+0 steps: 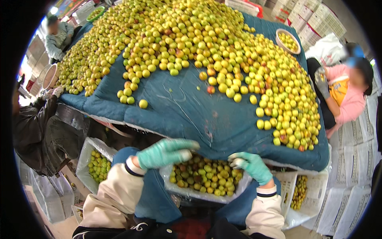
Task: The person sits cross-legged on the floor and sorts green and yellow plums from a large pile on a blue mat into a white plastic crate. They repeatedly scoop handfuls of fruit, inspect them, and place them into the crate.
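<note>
My left hand, in a green knitted glove with pale fingertips, hovers over the left rim of a plastic-lined crate between my knees. Its fingers are stretched out, thumb apart, with nothing seen in them. At the crate's right side is my right hand, gloved alike, its fingers loosely bent; whether they hold anything is hidden. Small round yellow-green fruit, probably jujubes, fills the crate. Beyond it, a large heap of the same fruit lies on a table covered with a blue quilted cloth.
Another lined crate with fruit stands at my left, a white crate at my right. Two basins sit at the table's edges. People sit at the left, far left and right. Crates are stacked behind.
</note>
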The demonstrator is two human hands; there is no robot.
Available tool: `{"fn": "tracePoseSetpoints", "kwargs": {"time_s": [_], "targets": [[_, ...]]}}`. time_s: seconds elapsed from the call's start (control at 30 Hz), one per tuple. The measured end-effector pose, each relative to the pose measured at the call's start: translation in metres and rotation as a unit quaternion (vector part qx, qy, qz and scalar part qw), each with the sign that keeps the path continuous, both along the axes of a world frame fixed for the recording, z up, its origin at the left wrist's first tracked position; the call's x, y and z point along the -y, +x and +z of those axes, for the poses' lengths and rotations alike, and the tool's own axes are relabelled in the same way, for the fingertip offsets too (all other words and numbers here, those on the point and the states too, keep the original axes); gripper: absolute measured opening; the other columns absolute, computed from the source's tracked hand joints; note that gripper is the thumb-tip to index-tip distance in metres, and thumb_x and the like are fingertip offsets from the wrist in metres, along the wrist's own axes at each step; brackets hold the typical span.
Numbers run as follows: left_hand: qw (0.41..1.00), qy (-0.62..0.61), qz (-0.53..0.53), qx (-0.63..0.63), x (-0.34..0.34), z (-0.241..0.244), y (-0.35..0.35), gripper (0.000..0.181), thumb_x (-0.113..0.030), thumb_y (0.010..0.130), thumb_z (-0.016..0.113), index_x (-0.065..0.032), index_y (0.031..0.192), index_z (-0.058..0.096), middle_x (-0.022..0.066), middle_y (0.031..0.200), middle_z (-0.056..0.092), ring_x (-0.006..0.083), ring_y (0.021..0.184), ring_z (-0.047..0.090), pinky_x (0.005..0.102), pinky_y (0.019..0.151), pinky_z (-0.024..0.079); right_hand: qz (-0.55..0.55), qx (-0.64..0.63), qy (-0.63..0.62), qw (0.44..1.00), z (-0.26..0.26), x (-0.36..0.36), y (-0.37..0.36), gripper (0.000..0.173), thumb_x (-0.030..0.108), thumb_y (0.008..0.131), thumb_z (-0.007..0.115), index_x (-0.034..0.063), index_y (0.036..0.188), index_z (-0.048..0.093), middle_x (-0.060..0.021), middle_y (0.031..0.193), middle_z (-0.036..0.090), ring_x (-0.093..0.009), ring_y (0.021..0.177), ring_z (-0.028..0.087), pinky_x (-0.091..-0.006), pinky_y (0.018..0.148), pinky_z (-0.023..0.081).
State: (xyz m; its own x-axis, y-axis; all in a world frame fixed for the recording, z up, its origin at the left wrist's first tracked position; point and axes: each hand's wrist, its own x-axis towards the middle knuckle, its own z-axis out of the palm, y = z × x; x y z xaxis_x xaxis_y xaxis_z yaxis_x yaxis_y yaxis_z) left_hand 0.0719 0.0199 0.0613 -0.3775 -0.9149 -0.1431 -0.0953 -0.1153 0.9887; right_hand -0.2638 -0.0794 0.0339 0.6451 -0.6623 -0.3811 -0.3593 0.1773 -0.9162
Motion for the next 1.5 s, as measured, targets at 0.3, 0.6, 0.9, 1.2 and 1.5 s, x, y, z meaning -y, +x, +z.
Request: {"fn": "tracePoseSetpoints", "kwargs": {"time_s": [0.3, 0.6, 0.9, 1.2, 1.5], "targets": [[0.764, -0.167, 0.519, 0.346, 0.157, -0.055, 0.266, 0.067, -0.032, 0.088, 0.069, -0.0044, 0.143, 0.041, 0.0195, 0.138, 0.051, 0.0303, 0.128, 0.049, 0.0344, 0.105, 0.040, -0.173, -0.283, -0.593, 0.733, -0.094, 0.105, 0.075, 0.035, 0.025, 0.087, 0.062, 0.0093, 0.118, 0.061, -0.0117, 0.128, 0.052, -0.035, 0.120, 0.045, -0.0468, 0.102, 0.038], [0.761, -0.125, 0.634, -0.059, 0.260, -0.138, 0.350, 0.055, -0.030, 0.095, 0.061, -0.0021, 0.140, 0.045, 0.0065, 0.136, 0.054, 0.0171, 0.123, 0.049, 0.0282, 0.105, 0.038, -0.171, -0.270, -0.550, 0.772, -0.074, 0.110, 0.061, 0.035, 0.024, 0.082, 0.065, 0.0093, 0.113, 0.062, -0.0128, 0.120, 0.053, -0.035, 0.116, 0.046, -0.0476, 0.101, 0.037], [0.776, -0.088, 0.576, -0.241, 0.333, -0.144, 0.407, 0.058, -0.050, 0.092, 0.058, -0.0115, 0.135, 0.053, 0.0030, 0.133, 0.056, 0.0164, 0.120, 0.051, 0.0266, 0.101, 0.039, -0.152, -0.267, -0.541, 0.783, -0.056, 0.109, 0.080, 0.034, 0.027, 0.086, 0.062, 0.0140, 0.117, 0.062, -0.0096, 0.120, 0.057, -0.032, 0.115, 0.050, -0.0457, 0.102, 0.037], [0.810, 0.001, 0.511, -0.288, 0.367, -0.152, 0.364, 0.051, -0.046, 0.093, 0.057, -0.0117, 0.130, 0.056, 0.0032, 0.126, 0.060, 0.0176, 0.114, 0.055, 0.0290, 0.096, 0.043, -0.111, -0.289, -0.530, 0.789, -0.052, 0.116, 0.089, 0.029, 0.023, 0.088, 0.057, 0.0122, 0.115, 0.063, -0.0103, 0.117, 0.057, -0.031, 0.114, 0.051, -0.0446, 0.101, 0.036], [0.834, 0.044, 0.455, -0.309, 0.372, -0.142, 0.307, 0.044, -0.043, 0.095, 0.055, -0.0119, 0.126, 0.058, 0.0035, 0.119, 0.063, 0.0187, 0.107, 0.059, 0.0314, 0.091, 0.047, -0.101, -0.281, -0.534, 0.791, -0.047, 0.120, 0.096, 0.028, 0.022, 0.088, 0.057, 0.0133, 0.114, 0.064, -0.0091, 0.117, 0.057, -0.030, 0.113, 0.051, -0.0445, 0.100, 0.036]]}}
